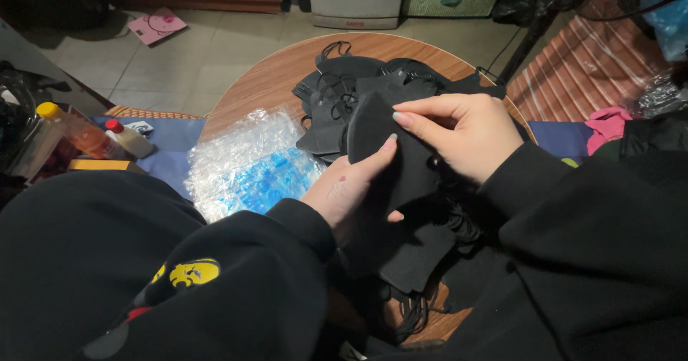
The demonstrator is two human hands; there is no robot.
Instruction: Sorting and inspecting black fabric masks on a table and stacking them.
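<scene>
Head view looks down on a round wooden table (265, 74) in the middle of the frame, with both hands meeting over a single black face mask (373, 128) just right of centre. That mask stands roughly upright in the picture, its long axis running from lower right to upper left, tilted a little toward the top of the frame. The left hand (351, 185) comes in from the lower left with the palm turned up; its fingers are closed lightly on the mask's lower edge, one fingertip (390, 142) pressed against the right side of the fabric. The right hand (466, 131) comes in from the right, fingers curled, thumb and forefinger pinched on the mask's upper right edge. So the mask lies between the two hands, touching both: above and slightly right of the left palm, and left of the right knuckles. Neither hand is clearly nearer, though the left lies under more of the fabric. Behind the held mask, toward the top centre, a heap of black masks (337, 92) with ear loops rests on the table, and more dark masks (408, 260) lie below the hands near the bottom edge. Left of centre sits a clear plastic packet (251, 164) with blue showing inside, close beside the left wrist but apart from the mask
</scene>
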